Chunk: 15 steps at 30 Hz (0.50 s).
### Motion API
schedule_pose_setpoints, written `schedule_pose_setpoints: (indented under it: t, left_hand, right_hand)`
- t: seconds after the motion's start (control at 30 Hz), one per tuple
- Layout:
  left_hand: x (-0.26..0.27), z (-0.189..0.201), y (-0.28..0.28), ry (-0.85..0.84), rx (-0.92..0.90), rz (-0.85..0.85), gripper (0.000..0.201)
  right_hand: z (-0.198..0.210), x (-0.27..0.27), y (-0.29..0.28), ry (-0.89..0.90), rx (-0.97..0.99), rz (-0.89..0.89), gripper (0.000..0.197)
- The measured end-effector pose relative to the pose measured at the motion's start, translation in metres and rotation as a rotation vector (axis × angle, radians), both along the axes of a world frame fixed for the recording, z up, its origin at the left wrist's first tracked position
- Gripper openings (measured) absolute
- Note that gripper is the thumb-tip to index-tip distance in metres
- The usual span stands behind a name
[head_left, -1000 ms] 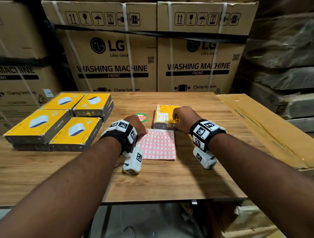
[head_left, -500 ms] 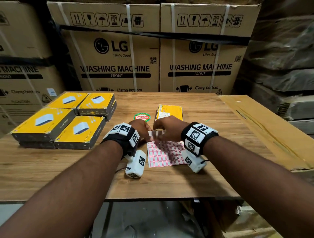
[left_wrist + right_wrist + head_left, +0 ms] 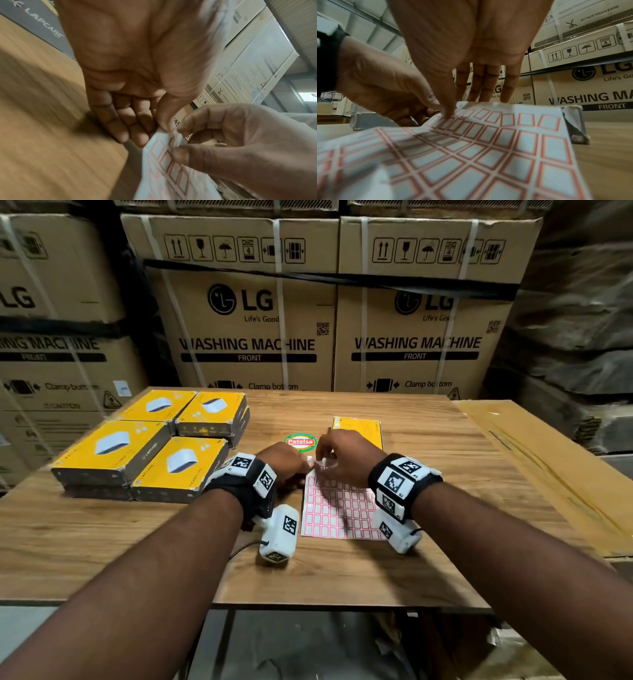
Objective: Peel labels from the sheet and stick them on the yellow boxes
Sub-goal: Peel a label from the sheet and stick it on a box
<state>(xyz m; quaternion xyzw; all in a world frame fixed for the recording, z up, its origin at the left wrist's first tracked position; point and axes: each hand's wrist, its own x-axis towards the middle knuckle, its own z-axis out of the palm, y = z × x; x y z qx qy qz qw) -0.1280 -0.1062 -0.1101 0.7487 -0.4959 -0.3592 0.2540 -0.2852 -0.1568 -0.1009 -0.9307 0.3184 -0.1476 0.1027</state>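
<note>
The fingers (image 3: 164, 121) of the left hand (image 3: 284, 462) were pinched on the far left corner of the label sheet (image 3: 337, 510), thumb on top, the rest curled beneath it. The right hand (image 3: 346, 455) met it at the same corner, thumb and forefinger clamped on a small label (image 3: 176, 135) lifted partly off the sheet; its other fingers (image 3: 486, 83) reached straight down behind the sheet's far edge. That corner was raised off the wooden surface (image 3: 137, 535), while the near part of the sheet lay flat on it between the two wrists.

Just beyond the hands, a single yellow box (image 3: 358, 428) lay flat on the surface, with a round red and green sticker (image 3: 300, 442) to its left. Farther left sat the other yellow boxes (image 3: 147, 450), stacked in a close block near the surface's left edge. A flat sheet of cardboard (image 3: 548, 467) lay along the right side. Large washing machine cartons (image 3: 329, 313) stood stacked behind it all.
</note>
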Motion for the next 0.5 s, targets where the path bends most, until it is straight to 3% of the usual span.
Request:
schedule_pose_setpoints:
  t: [0.23, 0.4, 0.5]
  left_hand:
    - [0.0048, 0.0032, -0.0022, 0.186, 0.11, 0.13, 0.021]
    - [0.0063, -0.0042, -0.0046, 0.094, 0.084, -0.009, 0.011]
    - [0.0025, -0.0004, -0.0013, 0.039, 0.131, -0.077, 0.021]
  right_hand:
    - [0.0027, 0.0063, 0.0009, 0.042, -0.016, -0.055, 0.018]
    - [0.0017, 0.0058, -0.0006, 0.066, -0.023, -0.06, 0.015]
    - [0.0014, 0.0041, -0.0017, 0.075, -0.017, -0.061, 0.011]
